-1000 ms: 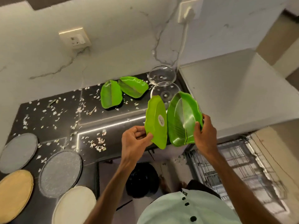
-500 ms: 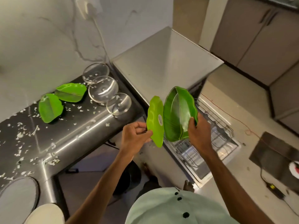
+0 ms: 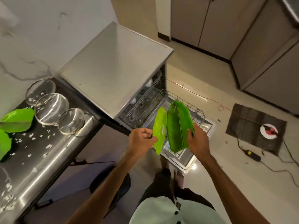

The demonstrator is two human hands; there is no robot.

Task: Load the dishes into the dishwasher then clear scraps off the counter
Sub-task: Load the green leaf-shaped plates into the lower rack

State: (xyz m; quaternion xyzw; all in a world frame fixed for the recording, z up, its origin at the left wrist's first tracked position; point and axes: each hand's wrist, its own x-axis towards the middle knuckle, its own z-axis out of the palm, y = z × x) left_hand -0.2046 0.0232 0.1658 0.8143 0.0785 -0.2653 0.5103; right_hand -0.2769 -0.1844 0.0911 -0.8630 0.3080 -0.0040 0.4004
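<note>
Two green leaf-shaped plates stand on edge, close side by side: the pale plate (image 3: 159, 126), with a white sticker on it, is pinched at its rim by the left hand (image 3: 142, 139), and the dark plate (image 3: 178, 126) is gripped at its edge by the right hand (image 3: 196, 141). Just beyond and below both hands the dishwasher (image 3: 113, 70) stands open, its rack (image 3: 196, 110) pulled out. Well left of the left hand, three glass bowls (image 3: 51, 109), two more green plates (image 3: 17, 118) and white scraps (image 3: 32, 136) lie on the counter (image 3: 48, 159).
</note>
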